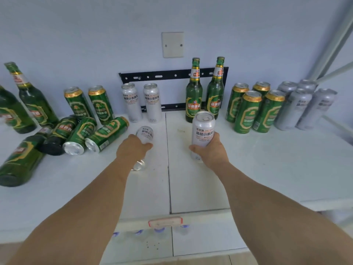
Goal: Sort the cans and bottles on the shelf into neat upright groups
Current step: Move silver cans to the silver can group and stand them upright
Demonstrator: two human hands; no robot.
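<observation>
**Both hands on white cans**

Gripping an upright white can (pixel 203 131) low on its body, the right hand (pixel 212 150) has fingers and thumb curled round it, right of the seam in the white shelf (pixel 267 169). Left hand (pixel 133 148) is curled round a second white can (pixel 144 136) — this one tilted, its base toward the camera and its top toward the wall.

At the wall behind them stand two more white cans (pixel 141 101). Right of these, two green bottles (pixel 204 88) stand upright, then a tight cluster of four green cans (pixel 254 108), then grey cans (pixel 303 104) at the far right.

Left of the hands the shelf is a jumble — two green cans (pixel 89 103) upright, two more green cans lying (pixel 95 136) on their sides, a lying bottle (pixel 57 136) beside them, another lying bottle (pixel 19 161) nearer the front edge, and upright bottles (pixel 24 100) at the far left.
</observation>
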